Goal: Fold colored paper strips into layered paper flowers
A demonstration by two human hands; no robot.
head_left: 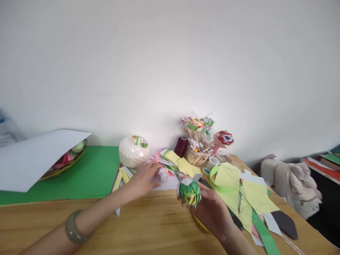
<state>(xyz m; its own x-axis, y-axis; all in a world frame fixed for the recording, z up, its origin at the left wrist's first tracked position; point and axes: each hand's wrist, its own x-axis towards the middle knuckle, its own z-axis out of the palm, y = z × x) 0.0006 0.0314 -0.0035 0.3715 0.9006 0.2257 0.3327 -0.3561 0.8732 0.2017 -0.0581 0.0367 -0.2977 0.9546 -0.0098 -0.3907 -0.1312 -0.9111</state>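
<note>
My right hand (211, 209) is closed round a folded paper flower (189, 191) in green, yellow and white, held just above the wooden table (148, 226). My left hand (145, 179) reaches forward, a jade bangle (73, 228) on the wrist. Its fingers close on a small pink-and-white folded paper piece (163, 174) lying among paper scraps. Cut sheets of yellow and green paper (239, 193) lie spread to the right of both hands.
A wicker basket of paper flowers on sticks (198, 150) stands by the wall beside a dark red thread spool (181, 146). A foam-netted round fruit (133, 151) sits left of it. Farther left a green mat (90, 173), a dish under white paper (39, 156). Cloth gloves (292, 182) lie right.
</note>
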